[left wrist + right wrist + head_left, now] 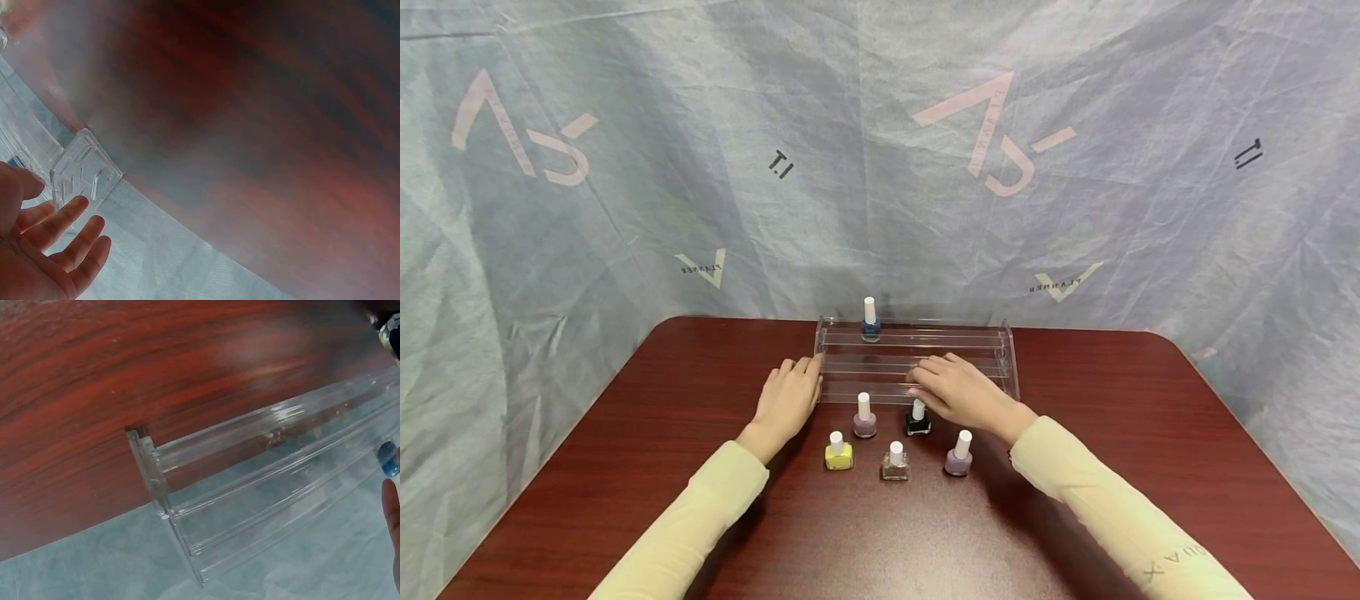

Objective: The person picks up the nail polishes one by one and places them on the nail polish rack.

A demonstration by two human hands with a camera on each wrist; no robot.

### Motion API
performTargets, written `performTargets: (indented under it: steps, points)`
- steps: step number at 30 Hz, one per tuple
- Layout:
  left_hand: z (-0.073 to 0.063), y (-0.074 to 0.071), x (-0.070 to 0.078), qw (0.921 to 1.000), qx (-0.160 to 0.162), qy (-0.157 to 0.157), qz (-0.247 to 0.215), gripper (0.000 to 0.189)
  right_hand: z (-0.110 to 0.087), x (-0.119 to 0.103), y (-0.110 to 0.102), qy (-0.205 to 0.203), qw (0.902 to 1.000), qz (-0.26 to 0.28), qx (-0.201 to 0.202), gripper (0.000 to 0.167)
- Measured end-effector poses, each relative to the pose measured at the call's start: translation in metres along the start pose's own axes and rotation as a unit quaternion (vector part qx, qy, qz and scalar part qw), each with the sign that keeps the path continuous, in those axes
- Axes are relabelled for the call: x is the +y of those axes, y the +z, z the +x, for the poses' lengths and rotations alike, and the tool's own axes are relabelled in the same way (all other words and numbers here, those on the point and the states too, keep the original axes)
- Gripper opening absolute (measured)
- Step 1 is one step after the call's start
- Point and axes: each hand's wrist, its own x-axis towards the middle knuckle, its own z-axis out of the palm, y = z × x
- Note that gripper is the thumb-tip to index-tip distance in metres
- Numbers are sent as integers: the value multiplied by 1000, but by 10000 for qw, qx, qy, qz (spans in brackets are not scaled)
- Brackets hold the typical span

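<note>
A clear acrylic tiered rack (pixel 917 364) stands at the back of the table, with a blue nail polish bottle (pixel 870 327) upright on its top tier. My left hand (pixel 786 396) is at the rack's left end; in the left wrist view its loosely spread fingers (pixel 65 219) overlap the clear side panel (pixel 84 172). Over the rack's front right part, my right hand (pixel 958 390) has its fingers bent slightly downward, holding nothing visible. Just below it stands a black nail polish bottle (pixel 917 421). In the right wrist view, only a bit of finger (pixel 391 503) shows.
In front of the rack stand more white-capped polish bottles: a mauve one (pixel 865 423), a yellow one (pixel 838 456), a brownish one (pixel 895 467) and another mauve one (pixel 958 462). A grey cloth (pixel 865 167) hangs behind the dark red wooden table (pixel 880 550).
</note>
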Motion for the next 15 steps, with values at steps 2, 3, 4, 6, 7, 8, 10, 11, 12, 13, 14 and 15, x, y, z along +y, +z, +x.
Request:
performTargets:
  steps: [2, 3, 4, 6, 7, 8, 10, 11, 12, 13, 14, 15]
  points:
    - [0, 0, 0, 10000, -16, -6, 0, 39, -2, 0, 0, -2, 10000, -32, -28, 11]
    - [0, 0, 0, 10000, -22, -7, 2, 39, -3, 0, 0, 8, 10000, -57, -51, 12]
    - [0, 1, 0, 10000, -28, -7, 6, 39, -4, 0, 0, 3, 9999, -82, -69, 13]
    - [0, 1, -1, 10000, -35, -5, 5, 39, -5, 0, 1, -26, 9999, -109, -97, 16]
    - [0, 1, -1, 10000, -38, -4, 5, 39, -6, 1, 2, -47, 9999, -119, -109, 19]
    - [0, 1, -1, 10000, -45, -2, 5, 39, -6, 1, 2, -69, 9998, -116, -124, 20]
    - [0, 1, -1, 10000, -63, -3, 5, 39, -7, 2, 4, -126, 9998, -103, -143, 23]
    - [0, 1, -1, 10000, -68, -8, 5, 39, -7, 2, 4, -139, 9997, -94, -164, 24]
    - [1, 1, -1, 10000, -69, -10, 5, 39, -8, 2, 4, -146, 9997, -91, -189, 24]
    - [1, 1, -1, 10000, -70, -11, 6, 39, -8, 2, 4, -160, 9996, -94, -211, 25]
    - [1, 1, -1, 10000, -74, -13, 3, 39, -8, 2, 5, -175, 9995, -94, -232, 25]
    - [1, 1, -1, 10000, -68, -14, 2, 38, -8, 1, 5, -196, 9994, -102, -258, 25]
